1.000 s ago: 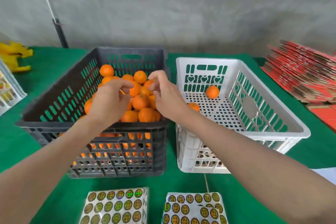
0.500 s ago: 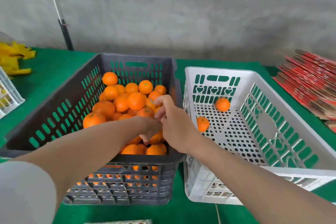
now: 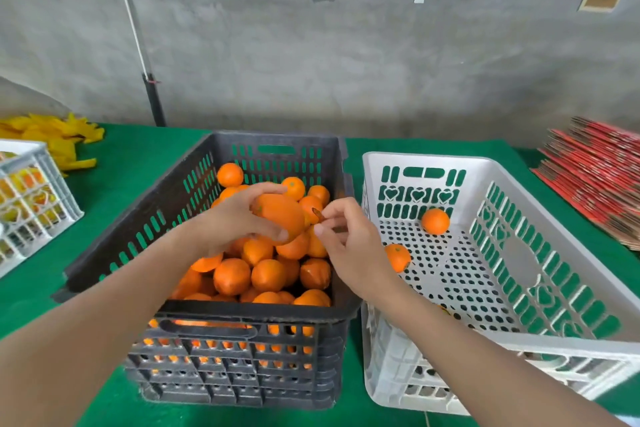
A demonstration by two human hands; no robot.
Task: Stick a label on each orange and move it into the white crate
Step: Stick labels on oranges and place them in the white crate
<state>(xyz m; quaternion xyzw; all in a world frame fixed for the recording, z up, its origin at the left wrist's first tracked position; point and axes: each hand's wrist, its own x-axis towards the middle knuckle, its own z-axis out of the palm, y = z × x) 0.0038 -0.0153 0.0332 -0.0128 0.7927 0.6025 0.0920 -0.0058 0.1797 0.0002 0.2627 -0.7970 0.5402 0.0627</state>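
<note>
One orange (image 3: 282,218), round, bright and smooth-skinned, sits in the left hand (image 3: 228,222), whose fingers and thumb curl round it above the heap in the black crate (image 3: 114,253). Just beside it, the right hand (image 3: 353,246) pinches a small dark label (image 3: 317,214) between thumb and forefinger, seen edge-on, close to the fruit but not on it. Two more oranges (image 3: 435,221) lie apart on the floor of the white crate (image 3: 433,159), towards its far left. The black crate's heap is too piled to count. Both crates stand side by side on the green table (image 3: 138,156).
</note>
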